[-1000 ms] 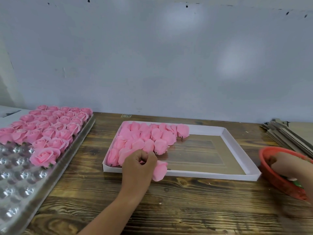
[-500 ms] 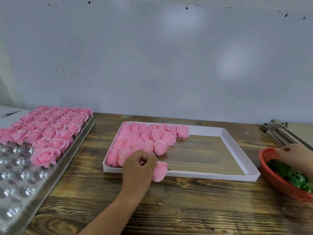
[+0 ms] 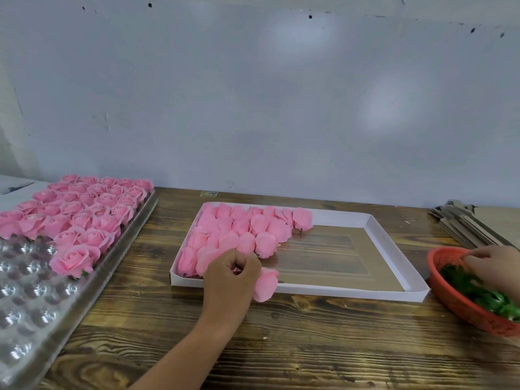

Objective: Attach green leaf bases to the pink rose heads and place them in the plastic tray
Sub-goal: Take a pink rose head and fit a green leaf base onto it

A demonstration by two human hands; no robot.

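Head view | our left hand has its grip curled round a pink rose head over the white box rim | our right hand reaches among green leaf bases in the red basket, grip unclear | plastic tray sits left on the desk.

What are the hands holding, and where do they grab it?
The left hand grips a pink rose head by its side. The right hand reaches into the red basket; any hold there cannot be told.
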